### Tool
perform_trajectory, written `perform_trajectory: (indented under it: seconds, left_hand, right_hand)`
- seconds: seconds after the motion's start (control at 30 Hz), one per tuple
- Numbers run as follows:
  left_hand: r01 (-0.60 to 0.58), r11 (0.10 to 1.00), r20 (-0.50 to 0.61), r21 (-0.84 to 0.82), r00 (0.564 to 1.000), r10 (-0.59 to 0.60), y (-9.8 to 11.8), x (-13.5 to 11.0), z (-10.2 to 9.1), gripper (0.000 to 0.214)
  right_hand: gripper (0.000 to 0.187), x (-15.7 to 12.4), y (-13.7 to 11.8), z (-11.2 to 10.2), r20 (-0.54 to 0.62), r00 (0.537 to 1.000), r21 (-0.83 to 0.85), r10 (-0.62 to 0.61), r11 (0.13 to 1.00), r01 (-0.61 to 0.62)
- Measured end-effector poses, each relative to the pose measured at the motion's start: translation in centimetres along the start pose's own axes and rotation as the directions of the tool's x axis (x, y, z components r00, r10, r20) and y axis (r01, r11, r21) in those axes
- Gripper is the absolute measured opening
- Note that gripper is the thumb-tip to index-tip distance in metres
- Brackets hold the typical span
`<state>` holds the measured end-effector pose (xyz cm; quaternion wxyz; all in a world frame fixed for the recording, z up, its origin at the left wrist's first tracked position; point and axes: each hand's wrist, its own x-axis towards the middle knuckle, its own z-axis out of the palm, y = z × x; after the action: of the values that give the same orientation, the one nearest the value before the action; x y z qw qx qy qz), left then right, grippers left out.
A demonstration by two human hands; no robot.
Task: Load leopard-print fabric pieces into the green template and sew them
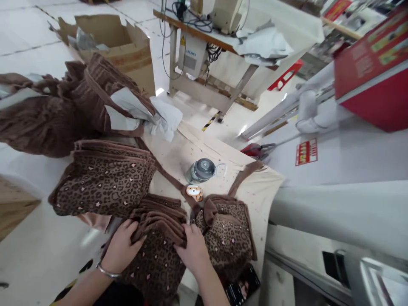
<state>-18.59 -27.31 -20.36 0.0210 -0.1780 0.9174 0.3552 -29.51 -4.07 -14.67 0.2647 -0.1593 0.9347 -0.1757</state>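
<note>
Between my hands is a stack of brown leopard-print fabric pieces (156,255) with plush brown edges, near the front of the cloth-covered table. My left hand (123,246) grips the stack's left edge, fingers curled over the brown layers and thumb on the print. On the other side, my right hand (194,246) pinches the right edge of the same stack. Just right of it lies a second leopard-print pile (228,231) with a folded brown flap on top. A taller folded leopard-print stack (105,176) sits to the left.
A lidded clear bottle (202,170) and a cartoon-faced item (194,191) stand behind the stacks. A phone (244,287) lies at the front right. Brown plush fabric (54,114) is heaped at left, before a cardboard box (134,55). A machine table (207,34) stands beyond.
</note>
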Motion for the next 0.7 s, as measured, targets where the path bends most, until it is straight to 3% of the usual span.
perform_trajectory:
  seconds: [0.3,0.4,0.5,0.7]
  left_hand:
    - [-0.193,0.964,0.013,-0.185,0.98,0.199,1.0,-3.8,-2.7,0.045]
    - [-0.111,0.962,0.034,-0.251,0.992,0.123,1.3,-5.1,-4.0,0.028]
    - [-0.024,0.959,0.08,-0.282,0.996,0.048,0.0,-5.7,-4.5,0.028]
    - [0.287,0.932,0.096,-0.219,0.957,-0.272,-3.7,-2.4,-2.8,0.041]
  right_hand:
    - [0.061,-2.5,-0.6,1.2,-0.091,0.989,0.019,-0.118,0.993,0.12]
    - [0.06,-3.6,-0.6,1.0,-0.084,0.983,0.011,-0.166,0.986,0.168]
    - [0.074,-4.0,-1.4,0.3,-0.027,0.989,-0.01,-0.148,0.989,0.148]
    - [0.072,-0.9,-3.7,-1.0,0.083,0.995,-0.116,-0.056,0.991,0.066]
